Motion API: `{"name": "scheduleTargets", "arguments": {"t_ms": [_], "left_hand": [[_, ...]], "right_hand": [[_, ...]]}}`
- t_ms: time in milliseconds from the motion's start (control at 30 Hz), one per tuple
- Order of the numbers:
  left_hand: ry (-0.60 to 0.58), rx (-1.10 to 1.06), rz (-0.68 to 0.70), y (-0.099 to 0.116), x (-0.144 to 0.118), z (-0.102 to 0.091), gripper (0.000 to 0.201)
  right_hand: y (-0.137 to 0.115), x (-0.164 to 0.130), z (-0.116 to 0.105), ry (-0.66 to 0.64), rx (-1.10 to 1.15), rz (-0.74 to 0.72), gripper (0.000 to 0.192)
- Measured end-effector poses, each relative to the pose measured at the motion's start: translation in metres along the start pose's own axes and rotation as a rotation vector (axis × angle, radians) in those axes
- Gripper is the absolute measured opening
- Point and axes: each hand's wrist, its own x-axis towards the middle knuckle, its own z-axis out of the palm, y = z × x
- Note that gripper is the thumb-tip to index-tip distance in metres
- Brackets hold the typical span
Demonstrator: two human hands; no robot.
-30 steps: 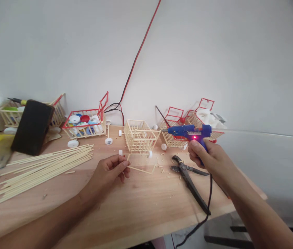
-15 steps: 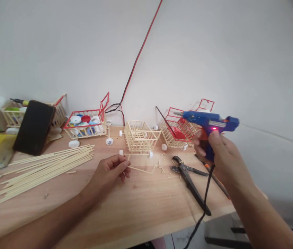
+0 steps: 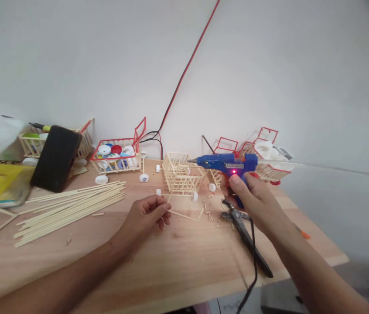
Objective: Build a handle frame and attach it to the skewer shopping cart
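Note:
My left hand (image 3: 151, 212) pinches one end of a thin wooden stick frame (image 3: 184, 215), bent at its far right corner, just above the wooden table. Wrapped round the handle of a blue glue gun (image 3: 225, 162) is my right hand (image 3: 248, 192); the gun's red light glows and its nozzle points left. A clear glue stick (image 3: 328, 167) sticks out of its back. Behind the stick frame stands a small cart of bare wooden sticks (image 3: 181, 176) with white bottle-cap wheels (image 3: 195, 196). The gun hides part of the carts behind it.
Pliers (image 3: 248, 240) lie below the gun, its black cord (image 3: 254, 261) crossing them. A pile of sticks (image 3: 73, 213) lies at left, near a phone (image 3: 56, 159) leaning on a cart. A red-rimmed cart of bottle caps (image 3: 115, 157) and another cart (image 3: 271, 161) stand by the wall.
My right hand has brought the glue gun leftward, nearer the bare stick cart. My left hand keeps its pinch on the stick frame. The view has shifted slightly.

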Motion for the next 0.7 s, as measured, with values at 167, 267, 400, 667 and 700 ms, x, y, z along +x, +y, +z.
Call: {"name": "scheduleTargets", "arguments": {"t_ms": [167, 267, 400, 667, 700], "left_hand": [[-0.013, -0.007, 0.001, -0.002, 0.001, 0.0, 0.026], [0.0, -0.007, -0.003, -0.003, 0.001, 0.0, 0.026], [0.003, -0.013, 0.006, -0.002, 0.0, 0.001, 0.026], [0.014, -0.03, 0.015, -0.001, 0.0, 0.001, 0.027], [0.011, -0.032, 0.013, -0.001, 0.0, 0.001, 0.027]], "right_hand": [[0.0, 0.004, 0.003, -0.052, -0.032, -0.016, 0.046], [-0.001, 0.004, 0.003, -0.061, -0.078, -0.01, 0.047], [-0.005, 0.005, 0.002, -0.074, -0.14, -0.024, 0.049], [-0.011, 0.008, 0.006, -0.064, -0.18, -0.04, 0.047], [-0.012, 0.008, 0.006, -0.062, -0.176, -0.041, 0.047]]}}
